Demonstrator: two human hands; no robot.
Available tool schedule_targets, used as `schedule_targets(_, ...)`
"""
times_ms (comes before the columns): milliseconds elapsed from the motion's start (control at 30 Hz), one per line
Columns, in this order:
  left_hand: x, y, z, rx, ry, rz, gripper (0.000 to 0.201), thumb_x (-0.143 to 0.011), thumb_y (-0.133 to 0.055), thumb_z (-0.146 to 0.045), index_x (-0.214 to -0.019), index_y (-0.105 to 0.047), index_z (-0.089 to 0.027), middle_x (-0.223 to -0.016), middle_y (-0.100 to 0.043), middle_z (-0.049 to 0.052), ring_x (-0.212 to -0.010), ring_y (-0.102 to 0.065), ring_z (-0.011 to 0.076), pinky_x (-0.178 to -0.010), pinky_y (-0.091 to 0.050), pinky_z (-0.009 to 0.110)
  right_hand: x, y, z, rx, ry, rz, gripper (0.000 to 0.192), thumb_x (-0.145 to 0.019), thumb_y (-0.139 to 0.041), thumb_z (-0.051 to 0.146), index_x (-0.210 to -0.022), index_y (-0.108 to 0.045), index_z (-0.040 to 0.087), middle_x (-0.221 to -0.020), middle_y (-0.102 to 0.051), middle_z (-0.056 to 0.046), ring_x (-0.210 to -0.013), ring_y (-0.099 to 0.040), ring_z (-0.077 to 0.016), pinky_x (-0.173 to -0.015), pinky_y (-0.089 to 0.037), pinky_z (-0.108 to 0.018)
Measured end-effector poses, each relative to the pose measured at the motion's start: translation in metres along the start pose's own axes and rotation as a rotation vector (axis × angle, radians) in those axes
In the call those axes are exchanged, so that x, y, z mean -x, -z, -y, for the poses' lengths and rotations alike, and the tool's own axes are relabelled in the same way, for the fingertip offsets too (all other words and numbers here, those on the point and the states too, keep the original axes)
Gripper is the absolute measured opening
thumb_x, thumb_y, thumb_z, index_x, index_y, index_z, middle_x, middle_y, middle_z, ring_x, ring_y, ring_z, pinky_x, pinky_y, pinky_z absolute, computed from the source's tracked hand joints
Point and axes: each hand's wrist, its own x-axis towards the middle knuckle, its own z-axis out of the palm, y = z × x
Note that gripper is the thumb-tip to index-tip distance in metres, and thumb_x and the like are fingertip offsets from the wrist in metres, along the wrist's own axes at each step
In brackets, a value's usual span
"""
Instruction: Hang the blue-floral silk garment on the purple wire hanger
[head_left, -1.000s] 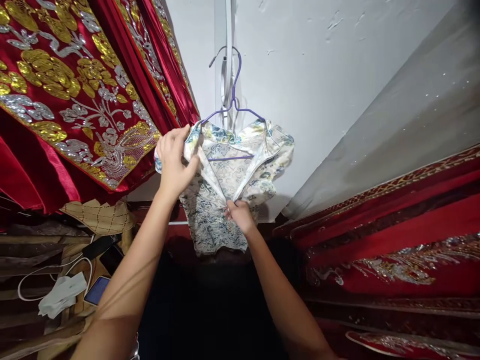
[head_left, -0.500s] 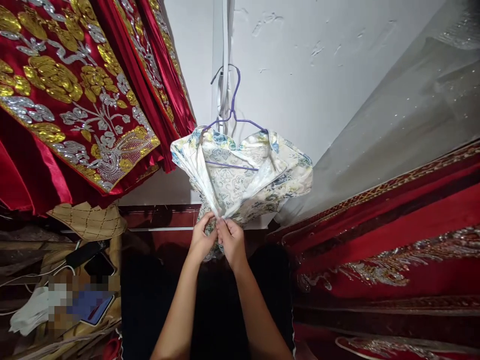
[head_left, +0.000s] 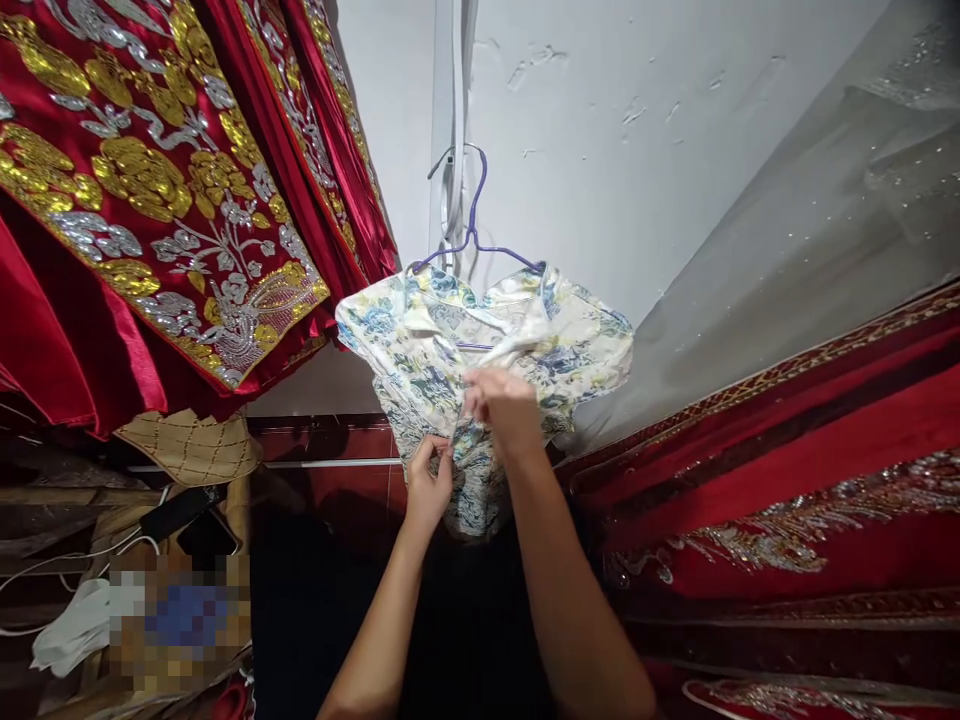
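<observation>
A floral short-sleeved blouse in white, blue and yellow hangs from a purple wire hanger. Its two front edges meet along the lower chest, while the neck stays spread apart above. My left hand is closed, pinching the blouse's front edge low down. Higher up, at the bottom of the neck opening, my right hand has its fingers bent in on the front edge. Motion blurs these fingers, and the exact bit they pinch, such as a fastener, cannot be made out.
Red garments with gold and silver embroidery hang at the left. Sheer glittery fabric and red beaded garments fill the right side. At lower left, a wooden stand holds a black phone, cables and white cloth.
My right hand has moved up and right along the blouse front, away from my left hand. The front edges have come together, and the neck opening is smaller. My left hand still pinches low down.
</observation>
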Motion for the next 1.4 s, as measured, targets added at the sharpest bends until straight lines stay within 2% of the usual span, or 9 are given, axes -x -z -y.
schedule_targets(167, 0.001, -0.003, -0.011, -0.08, -0.09, 0.079, 0.014, -0.096, -0.052, -0.035, -0.087, -0.059, -0.026, -0.086, -0.061, 0.006, -0.086, -0.06, 0.0253, -0.082, -0.048, 0.038, -0.042, -0.018, 0.08, -0.095, 0.263, 0.002, 0.016, -0.085, -0.062, 0.032, -0.077, -0.063, 0.018, -0.058, -0.057, 0.003, -0.044, -0.043, -0.0056, -0.041, -0.032, -0.02)
schedule_targets(333, -0.022, 0.013, -0.052, -0.05, -0.186, 0.174, 0.019, -0.095, -0.058, -0.035, -0.11, -0.066, -0.026, -0.1, -0.065, 0.007, -0.092, -0.062, 0.0229, -0.087, -0.05, 0.037, -0.032, -0.021, 0.075, -0.121, 0.3, 0.027, 0.015, -0.089, -0.059, 0.032, -0.083, -0.063, 0.019, -0.053, -0.054, 0.005, -0.04, -0.042, -0.0058, -0.039, -0.033, -0.019)
schedule_targets(467, -0.081, 0.035, -0.117, -0.002, -0.435, -0.023, 0.049, -0.098, -0.055, -0.033, -0.147, -0.046, -0.028, -0.118, -0.065, 0.009, -0.094, -0.062, 0.0179, -0.084, -0.052, 0.032, -0.021, -0.015, 0.067, -0.087, 0.316, 0.032, 0.015, -0.088, -0.06, 0.026, -0.076, -0.062, 0.019, -0.049, -0.052, 0.005, -0.04, -0.042, -0.0065, -0.04, -0.033, -0.02)
schedule_targets(600, -0.128, 0.044, -0.176, -0.225, -0.696, 0.024, 0.029, -0.102, -0.05, -0.03, -0.127, -0.064, -0.023, -0.109, -0.068, 0.008, -0.095, -0.062, 0.0178, -0.083, -0.05, 0.032, -0.02, -0.014, 0.071, -0.036, 0.423, 0.058, 0.015, -0.089, -0.059, 0.023, -0.075, -0.062, 0.019, -0.048, -0.048, 0.005, -0.042, -0.041, -0.0077, -0.042, -0.033, -0.021)
schedule_targets(733, -0.135, 0.045, -0.198, -0.381, -0.765, 0.051, 0.018, -0.1, -0.054, -0.026, -0.095, -0.069, -0.018, -0.089, -0.068, 0.006, -0.084, -0.061, 0.0166, -0.079, -0.048, 0.032, -0.031, -0.013, 0.056, -0.016, 0.421, 0.009, 0.016, -0.088, -0.063, 0.029, -0.075, -0.06, 0.02, -0.051, -0.048, 0.005, -0.043, -0.038, -0.0084, -0.043, -0.028, -0.023)
schedule_targets(967, -0.153, 0.095, -0.185, -0.187, -0.69, -0.357, 0.019, -0.099, -0.057, -0.035, -0.09, -0.065, -0.02, -0.092, -0.065, 0.004, -0.089, -0.058, 0.0146, -0.085, -0.047, 0.034, -0.03, -0.011, -0.006, 0.125, 0.199, 0.039, 0.026, -0.085, -0.062, 0.034, -0.065, -0.054, 0.02, -0.049, -0.039, 0.006, -0.044, -0.031, -0.0092, -0.045, -0.02, -0.026)
schedule_targets(1167, -0.174, 0.137, -0.115, 0.329, -0.171, -0.588, 0.016, -0.099, -0.045, -0.028, -0.1, -0.055, -0.015, -0.093, -0.062, 0.003, -0.084, -0.061, 0.0117, -0.082, -0.052, 0.032, 0.018, -0.009, -0.026, 0.189, 0.184, 0.113, 0.027, -0.088, -0.061, 0.038, -0.067, -0.057, 0.021, -0.051, -0.046, 0.004, -0.047, -0.039, -0.011, -0.048, -0.027, -0.027)
schedule_targets(1267, -0.171, 0.135, -0.096, 0.104, -0.395, -0.675, 0.018, -0.097, -0.052, -0.034, -0.094, -0.057, -0.017, -0.096, -0.064, 0.005, -0.098, -0.063, 0.0165, -0.096, -0.05, 0.034, 0.034, -0.002, -0.033, 0.18, 0.215, 0.115, 0.028, -0.09, -0.061, 0.038, -0.068, -0.056, 0.021, -0.051, -0.047, 0.004, -0.048, -0.042, -0.0116, -0.051, -0.032, -0.027)
schedule_targets(1400, -0.178, 0.132, -0.105, -0.169, -0.645, -0.401, 0.023, -0.097, -0.056, -0.04, -0.093, -0.061, -0.018, -0.104, -0.065, 0.007, -0.116, -0.061, 0.0208, -0.109, -0.043, 0.036, 0.041, 0.009, -0.039, 0.065, 0.174, 0.062, 0.027, -0.088, -0.063, 0.033, -0.065, -0.056, 0.021, -0.047, -0.045, 0.005, -0.045, -0.04, -0.011, -0.05, -0.032, -0.027)
